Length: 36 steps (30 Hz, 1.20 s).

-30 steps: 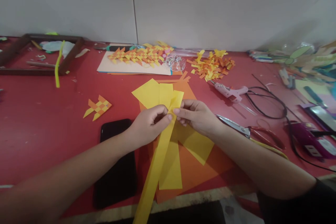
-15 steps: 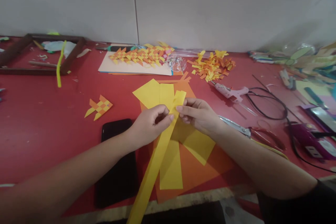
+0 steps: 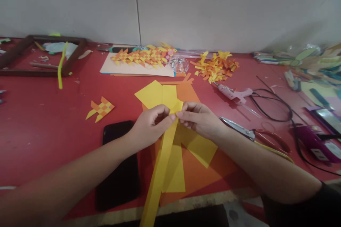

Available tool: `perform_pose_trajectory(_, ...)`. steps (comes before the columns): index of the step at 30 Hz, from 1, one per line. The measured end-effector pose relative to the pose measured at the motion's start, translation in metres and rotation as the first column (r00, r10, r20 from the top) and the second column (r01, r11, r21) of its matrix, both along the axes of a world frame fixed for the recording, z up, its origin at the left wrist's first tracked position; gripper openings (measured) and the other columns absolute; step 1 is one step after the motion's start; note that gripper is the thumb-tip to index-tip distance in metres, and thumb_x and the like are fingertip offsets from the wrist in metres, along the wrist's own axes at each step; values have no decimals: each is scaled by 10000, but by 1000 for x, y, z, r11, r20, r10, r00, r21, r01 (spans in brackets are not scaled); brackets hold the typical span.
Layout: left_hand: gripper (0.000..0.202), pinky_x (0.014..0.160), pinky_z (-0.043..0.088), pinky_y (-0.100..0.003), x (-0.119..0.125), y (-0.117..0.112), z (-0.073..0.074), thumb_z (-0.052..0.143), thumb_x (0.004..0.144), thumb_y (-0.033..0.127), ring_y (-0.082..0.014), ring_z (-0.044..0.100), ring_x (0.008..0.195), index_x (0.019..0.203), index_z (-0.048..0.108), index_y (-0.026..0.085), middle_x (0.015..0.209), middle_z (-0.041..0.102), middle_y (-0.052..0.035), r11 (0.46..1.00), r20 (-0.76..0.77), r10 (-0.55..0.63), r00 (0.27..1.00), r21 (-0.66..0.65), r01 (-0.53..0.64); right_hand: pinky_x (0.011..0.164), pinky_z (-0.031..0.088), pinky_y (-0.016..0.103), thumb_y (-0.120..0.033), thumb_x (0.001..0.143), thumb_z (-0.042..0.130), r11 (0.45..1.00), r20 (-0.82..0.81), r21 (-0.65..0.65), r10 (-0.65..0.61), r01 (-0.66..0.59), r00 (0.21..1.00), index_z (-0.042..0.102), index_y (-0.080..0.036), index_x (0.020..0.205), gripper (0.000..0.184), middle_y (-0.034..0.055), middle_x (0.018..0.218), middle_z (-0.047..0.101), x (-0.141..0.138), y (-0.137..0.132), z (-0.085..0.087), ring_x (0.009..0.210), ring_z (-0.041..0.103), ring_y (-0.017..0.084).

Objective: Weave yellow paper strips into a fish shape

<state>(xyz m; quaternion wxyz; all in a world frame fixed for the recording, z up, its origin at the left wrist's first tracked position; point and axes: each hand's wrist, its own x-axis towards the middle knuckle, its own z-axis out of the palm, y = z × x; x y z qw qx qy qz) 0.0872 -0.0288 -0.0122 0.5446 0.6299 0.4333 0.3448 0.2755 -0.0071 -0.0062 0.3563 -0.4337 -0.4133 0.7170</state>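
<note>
My left hand and my right hand meet fingertip to fingertip at the middle of the red table. Both pinch the upper end of a long yellow paper strip that runs down toward me past the table's edge. Only a short tip of the strip shows above the fingers. Beneath the hands lie loose yellow paper pieces on an orange sheet.
A black phone lies left of the papers. A woven orange-yellow paper fish sits further left, more of them on a card at the back. Paper scraps, a glue gun, scissors and cables lie right. A wooden frame is far left.
The strip's top end has been drawn down between my fingers, so less shows above them, and its lower end has swung slightly right.
</note>
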Motion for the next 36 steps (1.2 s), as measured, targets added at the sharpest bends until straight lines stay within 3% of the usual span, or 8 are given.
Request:
perform_pose_trajectory(8,310,430,341,-170,-1,0,2,590,883,331,-46,434,450,690,388,197,592,371,85,1000,-3,-20,1000,-11,20,457,307,223,-335,648,855,999,-26,44,-14,15,1000,588,-171,645,314,-45,542,572,3,0,1,456,457,57)
perform_pose_trajectory(17,299,423,366,-163,0,2,1,543,909,328,-52,471,437,692,381,201,554,397,92,997,31,-66,997,-41,68,445,272,232,-311,597,871,996,-4,29,-83,83,997,602,-172,643,307,-46,507,555,0,1,0,432,435,61)
perform_pose_trajectory(23,299,425,411,-166,0,2,1,596,888,364,-56,495,435,712,420,197,565,417,92,987,108,-71,992,-134,85,471,345,231,-287,595,821,984,-46,28,-172,174,984,579,-205,655,263,-58,528,554,-6,-2,1,471,477,81)
perform_pose_trajectory(27,300,485,497,-195,1,0,3,633,857,454,-85,557,520,800,513,184,624,504,61,952,165,-175,971,-221,209,536,434,229,-257,618,769,943,-124,-5,-331,333,935,519,-228,690,262,-58,613,580,0,9,3,577,551,108)
perform_pose_trajectory(30,330,550,532,-210,0,-2,4,640,848,485,-88,574,583,825,550,169,686,553,34,936,190,-225,956,-232,266,551,460,231,-290,659,776,901,-112,10,-430,433,896,550,-223,731,246,-37,668,607,12,25,0,588,546,106)
perform_pose_trajectory(34,349,642,555,-223,-1,0,3,596,881,500,-97,631,671,876,584,152,791,654,-20,941,247,-177,953,-242,238,502,434,222,-300,625,817,872,-61,40,-486,488,872,598,-192,671,248,-43,578,537,23,36,-1,517,485,83)
perform_pose_trajectory(36,345,655,563,-221,-1,2,3,607,879,493,-98,643,696,892,581,150,813,668,-27,948,249,-110,962,-264,177,463,399,223,-329,607,839,900,-15,83,-427,427,904,610,-185,641,273,-42,550,523,22,33,1,490,472,81)
